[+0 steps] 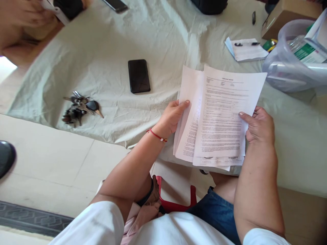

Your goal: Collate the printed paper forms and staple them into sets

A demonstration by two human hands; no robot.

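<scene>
Several printed paper sheets (222, 119) are spread between my two hands, above the near edge of the cloth-covered table. My left hand (175, 115) grips the left edge of the stack, thumb on top. On the right, my right hand (260, 124) pinches the front sheets at their right edge, its thumb lying over the print. The front sheets overlap those behind and are shifted to the right. A black smartphone (139, 76) lies on the cloth to the left of the papers. Further left rests a bunch of keys (81, 108).
At the right stand a clear plastic tub (283, 73) with papers and a bottle, and a cardboard box (288, 17). A notepad (247, 50) with a pen lies near the tub. Another person's hands (30, 20) are at top left. A red stool (176, 204) is below.
</scene>
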